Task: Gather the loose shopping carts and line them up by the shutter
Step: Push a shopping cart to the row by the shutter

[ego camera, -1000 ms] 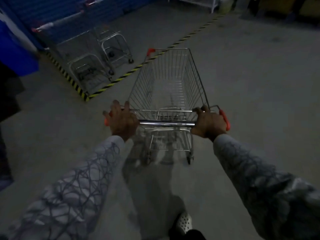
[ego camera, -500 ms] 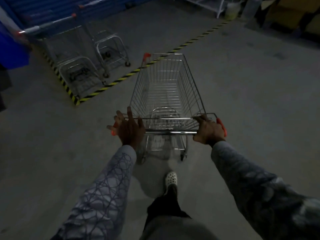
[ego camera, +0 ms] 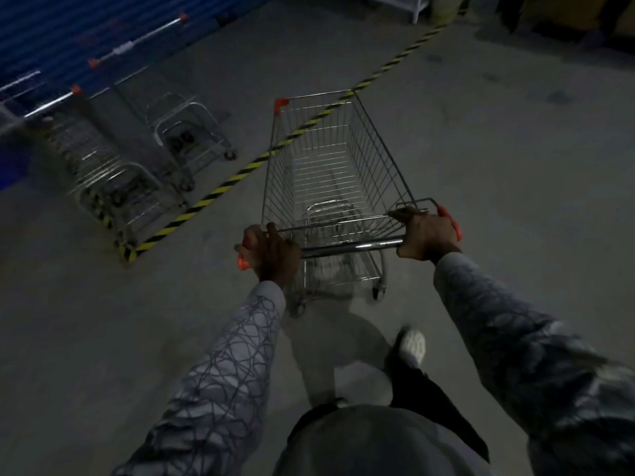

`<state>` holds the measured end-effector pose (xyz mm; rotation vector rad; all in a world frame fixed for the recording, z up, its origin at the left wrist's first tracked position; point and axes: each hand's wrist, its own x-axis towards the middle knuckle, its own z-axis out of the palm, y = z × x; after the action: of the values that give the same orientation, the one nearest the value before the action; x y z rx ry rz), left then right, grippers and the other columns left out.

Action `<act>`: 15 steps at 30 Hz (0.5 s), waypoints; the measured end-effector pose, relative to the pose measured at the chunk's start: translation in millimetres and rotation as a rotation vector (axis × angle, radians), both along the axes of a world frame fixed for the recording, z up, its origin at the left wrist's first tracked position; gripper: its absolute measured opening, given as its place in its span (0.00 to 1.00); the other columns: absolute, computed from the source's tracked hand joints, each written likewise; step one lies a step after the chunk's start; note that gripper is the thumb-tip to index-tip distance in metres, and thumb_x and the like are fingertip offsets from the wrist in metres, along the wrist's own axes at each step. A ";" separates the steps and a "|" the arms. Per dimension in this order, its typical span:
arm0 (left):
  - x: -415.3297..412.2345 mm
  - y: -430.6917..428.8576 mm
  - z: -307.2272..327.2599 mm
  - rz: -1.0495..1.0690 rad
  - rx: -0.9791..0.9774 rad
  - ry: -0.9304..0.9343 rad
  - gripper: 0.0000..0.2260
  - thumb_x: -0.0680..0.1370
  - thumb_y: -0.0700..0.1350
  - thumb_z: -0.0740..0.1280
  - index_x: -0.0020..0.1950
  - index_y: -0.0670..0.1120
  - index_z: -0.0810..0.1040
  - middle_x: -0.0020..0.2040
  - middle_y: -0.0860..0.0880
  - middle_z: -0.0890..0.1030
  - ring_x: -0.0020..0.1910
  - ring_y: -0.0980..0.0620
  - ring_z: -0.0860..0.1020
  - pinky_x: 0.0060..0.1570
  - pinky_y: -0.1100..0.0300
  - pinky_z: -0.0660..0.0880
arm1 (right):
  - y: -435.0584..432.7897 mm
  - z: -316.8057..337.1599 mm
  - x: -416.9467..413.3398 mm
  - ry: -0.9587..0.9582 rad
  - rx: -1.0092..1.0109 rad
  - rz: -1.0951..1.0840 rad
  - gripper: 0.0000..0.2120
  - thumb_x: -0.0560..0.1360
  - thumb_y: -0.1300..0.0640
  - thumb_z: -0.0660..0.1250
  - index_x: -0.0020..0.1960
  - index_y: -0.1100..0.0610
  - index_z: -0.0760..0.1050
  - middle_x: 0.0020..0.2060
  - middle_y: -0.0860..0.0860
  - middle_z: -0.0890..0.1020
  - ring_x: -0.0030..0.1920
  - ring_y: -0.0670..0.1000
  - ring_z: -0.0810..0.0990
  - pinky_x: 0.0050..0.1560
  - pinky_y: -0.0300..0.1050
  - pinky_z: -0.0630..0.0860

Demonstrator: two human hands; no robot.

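My left hand (ego camera: 271, 250) and right hand (ego camera: 426, 235) clamp the chrome handle bar (ego camera: 350, 248) of the empty wire cart (ego camera: 330, 166), light and rigid, rolling easily I judge, right of the parked carts (ego camera: 137, 156) by the blue shutter (ego camera: 86, 25).

A grey concrete floor (ego camera: 498, 159) fills most of the dim scene. A yellow-and-black striped line (ego camera: 220, 192) crosses it diagonally and turns a corner at lower left. At the top edge stands a white metal frame (ego camera: 417, 8), with dark, indistinct shapes to its right.
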<state>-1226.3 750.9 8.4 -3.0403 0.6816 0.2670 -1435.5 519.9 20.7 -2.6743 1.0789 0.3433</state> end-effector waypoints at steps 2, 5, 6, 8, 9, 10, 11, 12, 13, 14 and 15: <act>21.1 -46.0 -2.4 -0.110 0.079 -0.034 0.26 0.77 0.55 0.56 0.74 0.49 0.68 0.72 0.43 0.67 0.74 0.41 0.57 0.71 0.35 0.51 | -53.4 2.7 19.8 -0.005 -0.003 0.032 0.43 0.62 0.41 0.63 0.77 0.34 0.61 0.76 0.40 0.68 0.68 0.50 0.77 0.77 0.54 0.58; 51.7 -116.9 4.1 -0.345 0.148 -0.053 0.22 0.80 0.53 0.52 0.71 0.52 0.71 0.74 0.47 0.68 0.75 0.44 0.61 0.72 0.42 0.57 | -136.9 6.5 54.0 0.005 -0.012 0.102 0.42 0.64 0.42 0.64 0.78 0.35 0.59 0.77 0.42 0.67 0.69 0.51 0.76 0.76 0.56 0.61; 59.0 -140.6 9.8 -0.356 0.113 -0.027 0.20 0.81 0.52 0.53 0.71 0.52 0.71 0.73 0.48 0.69 0.74 0.45 0.64 0.72 0.45 0.58 | -162.5 5.2 66.5 0.011 -0.015 0.116 0.42 0.64 0.42 0.64 0.79 0.35 0.59 0.77 0.42 0.67 0.69 0.51 0.76 0.76 0.57 0.61; 77.0 -186.4 18.2 -0.292 0.052 0.007 0.19 0.81 0.51 0.56 0.71 0.53 0.70 0.72 0.48 0.72 0.72 0.45 0.67 0.72 0.50 0.58 | -209.3 1.2 97.3 0.022 -0.017 0.127 0.42 0.66 0.42 0.64 0.80 0.37 0.58 0.78 0.44 0.66 0.69 0.55 0.76 0.74 0.57 0.65; 86.8 -208.5 21.4 -0.232 0.010 0.045 0.19 0.81 0.51 0.56 0.71 0.53 0.70 0.72 0.48 0.72 0.72 0.45 0.67 0.72 0.50 0.57 | -230.6 -1.2 113.8 0.035 -0.035 0.141 0.42 0.67 0.43 0.64 0.80 0.39 0.57 0.78 0.45 0.66 0.68 0.58 0.76 0.72 0.57 0.68; 99.1 -229.5 19.1 -0.202 -0.018 0.073 0.19 0.81 0.52 0.56 0.72 0.53 0.69 0.72 0.47 0.71 0.72 0.45 0.67 0.72 0.49 0.56 | -250.2 -3.6 130.1 0.050 -0.063 0.154 0.41 0.68 0.44 0.65 0.80 0.40 0.57 0.78 0.47 0.65 0.68 0.61 0.76 0.70 0.59 0.69; 109.2 -248.9 18.1 -0.197 -0.034 0.081 0.20 0.81 0.52 0.57 0.73 0.52 0.69 0.72 0.47 0.71 0.72 0.44 0.67 0.72 0.49 0.57 | -268.5 -6.6 145.5 0.053 -0.087 0.162 0.41 0.70 0.46 0.67 0.80 0.42 0.57 0.79 0.48 0.65 0.69 0.64 0.74 0.70 0.60 0.69; 118.7 -266.3 16.2 -0.193 -0.033 0.083 0.20 0.81 0.52 0.57 0.73 0.51 0.69 0.72 0.46 0.71 0.72 0.44 0.68 0.72 0.48 0.58 | -286.3 -10.8 159.7 0.043 -0.102 0.163 0.40 0.72 0.47 0.69 0.81 0.44 0.57 0.79 0.49 0.64 0.70 0.65 0.72 0.71 0.63 0.67; 128.4 -283.9 12.5 -0.185 -0.034 0.070 0.19 0.81 0.51 0.57 0.72 0.51 0.70 0.71 0.46 0.72 0.71 0.45 0.68 0.71 0.48 0.58 | -304.1 -14.0 173.6 0.044 -0.105 0.164 0.41 0.73 0.48 0.71 0.81 0.45 0.57 0.79 0.49 0.63 0.71 0.66 0.70 0.71 0.65 0.65; 136.6 -300.8 10.7 -0.153 -0.036 0.066 0.19 0.81 0.51 0.57 0.71 0.51 0.71 0.70 0.47 0.73 0.70 0.45 0.69 0.71 0.48 0.59 | -321.2 -15.1 186.4 0.055 -0.100 0.170 0.41 0.73 0.48 0.72 0.81 0.46 0.56 0.79 0.50 0.62 0.73 0.67 0.68 0.73 0.66 0.63; 144.9 -317.3 10.3 -0.117 -0.038 0.070 0.19 0.80 0.51 0.56 0.70 0.52 0.71 0.69 0.47 0.73 0.70 0.45 0.69 0.70 0.47 0.60 | -338.7 -14.8 199.0 0.060 -0.085 0.171 0.42 0.73 0.48 0.73 0.81 0.46 0.56 0.80 0.50 0.62 0.73 0.67 0.68 0.73 0.67 0.61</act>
<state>-1081.4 433.6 18.7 -3.0250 0.8748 0.3631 -1236.5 181.2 5.9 -2.8573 0.9020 0.4207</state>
